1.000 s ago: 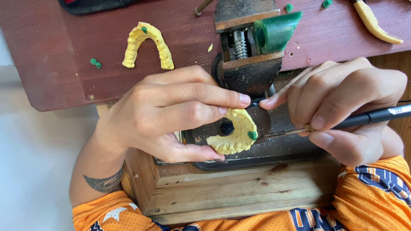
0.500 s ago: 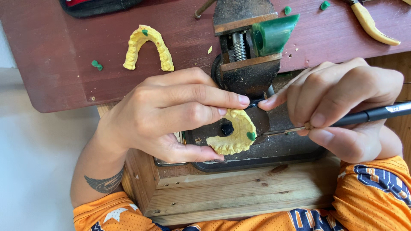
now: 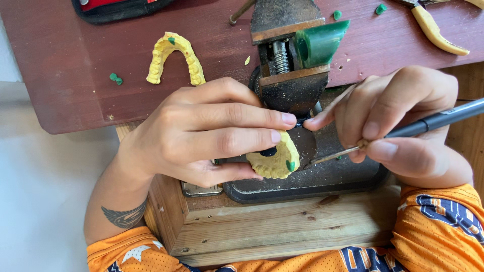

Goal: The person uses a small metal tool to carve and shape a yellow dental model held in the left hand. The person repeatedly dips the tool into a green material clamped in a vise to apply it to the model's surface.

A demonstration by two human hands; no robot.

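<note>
Gripping yellow dental cast (image 3: 276,160), left hand (image 3: 201,133); right hand (image 3: 403,126) pinching carving tool (image 3: 403,132).

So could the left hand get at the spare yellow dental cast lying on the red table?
Probably yes: the spare cast lies in the open just beyond the left hand, nothing between them. But that hand's fingers already grip another cast.
</note>
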